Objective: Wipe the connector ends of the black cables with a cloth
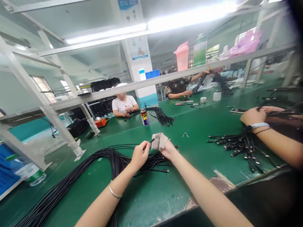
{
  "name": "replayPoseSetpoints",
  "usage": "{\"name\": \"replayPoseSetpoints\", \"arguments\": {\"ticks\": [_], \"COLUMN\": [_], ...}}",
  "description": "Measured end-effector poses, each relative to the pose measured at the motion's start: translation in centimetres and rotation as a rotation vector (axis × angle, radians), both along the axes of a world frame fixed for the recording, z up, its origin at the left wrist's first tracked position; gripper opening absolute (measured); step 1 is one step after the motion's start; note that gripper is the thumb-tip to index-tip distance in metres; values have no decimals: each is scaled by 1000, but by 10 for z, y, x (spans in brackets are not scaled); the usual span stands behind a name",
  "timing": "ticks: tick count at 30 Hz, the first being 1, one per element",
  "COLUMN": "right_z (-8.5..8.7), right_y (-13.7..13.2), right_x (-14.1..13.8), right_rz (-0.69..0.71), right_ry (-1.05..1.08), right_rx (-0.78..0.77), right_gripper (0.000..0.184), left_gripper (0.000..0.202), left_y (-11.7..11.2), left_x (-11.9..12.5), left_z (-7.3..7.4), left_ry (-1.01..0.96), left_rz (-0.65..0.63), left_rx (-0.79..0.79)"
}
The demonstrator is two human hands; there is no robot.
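My left hand (141,154) pinches a black cable close to its plug end (152,140). Against that end, my right hand (168,150) holds a folded greyish-white cloth (159,142), its fingers closed behind the cloth and partly hidden. A long bundle of black cables (94,156) runs from the lower left across the green table and passes under my left forearm. Several of its plug ends lie beneath and beside my hands, one connector (165,171) pointing right.
A spray can (144,118) stands beyond my hands, beside another cable bundle (163,116). At right, a co-worker's hands (254,118) are over more cables (246,148). Two people sit across the table (199,126). A shelf rail (165,77) crosses above; a bottle (30,173) lies left.
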State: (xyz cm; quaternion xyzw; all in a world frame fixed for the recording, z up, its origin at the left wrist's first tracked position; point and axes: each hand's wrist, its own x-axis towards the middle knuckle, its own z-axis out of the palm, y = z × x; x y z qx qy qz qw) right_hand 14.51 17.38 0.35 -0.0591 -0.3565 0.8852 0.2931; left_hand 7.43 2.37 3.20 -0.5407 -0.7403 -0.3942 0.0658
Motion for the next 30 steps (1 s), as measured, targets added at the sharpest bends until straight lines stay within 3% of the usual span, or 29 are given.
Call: {"name": "replayPoseSetpoints", "arguments": {"ticks": [4,9,17,22,30], "right_z": [-1,-1,-15,-13,-11], "right_y": [-14,-21,-8,-11,-13], "right_x": [-1,2,-2,1,1], "right_rz": [47,-31,-173,-259,-134], "right_ry": [-71,-118,-272,-322,-232], "right_rx": [240,490,584,674,741], "right_gripper": [51,49,40,37,28], "left_gripper": [30,28,33,29,24], "left_y": [1,-4,0,-3,-5], "left_x": [-17,-34,-30,-32,-29], "left_z": [-24,-36,-36,-35,-36], "left_ry": [42,47,3,22,110], "left_rz": [31,66,6,-7,-93], "left_rx": [29,10,-54,-24,42]}}
